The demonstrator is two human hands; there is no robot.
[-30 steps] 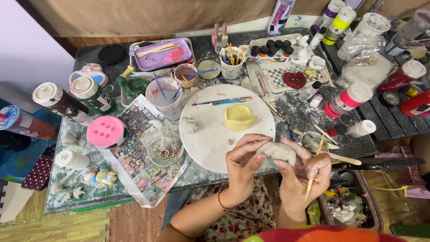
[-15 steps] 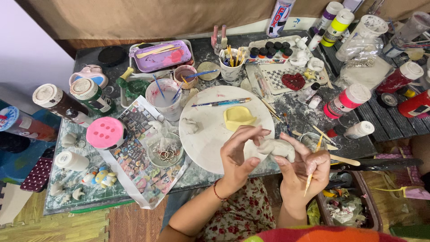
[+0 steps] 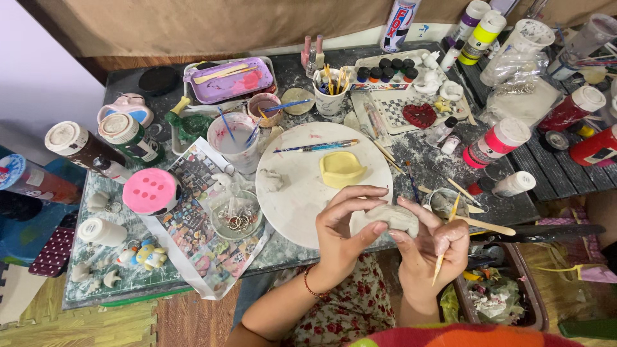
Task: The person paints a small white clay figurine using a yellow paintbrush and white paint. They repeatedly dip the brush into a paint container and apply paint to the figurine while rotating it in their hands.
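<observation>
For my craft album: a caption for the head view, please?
Both hands, left and right, press a grey clay lump above a round white board.

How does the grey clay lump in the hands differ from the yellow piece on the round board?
The grey lump is held off the table between the left hand and right hand; the yellow piece lies untouched on the board. The lump is dull grey and rounded; the yellow piece is bright, with a hollowed middle. The two look about the same size.
</observation>
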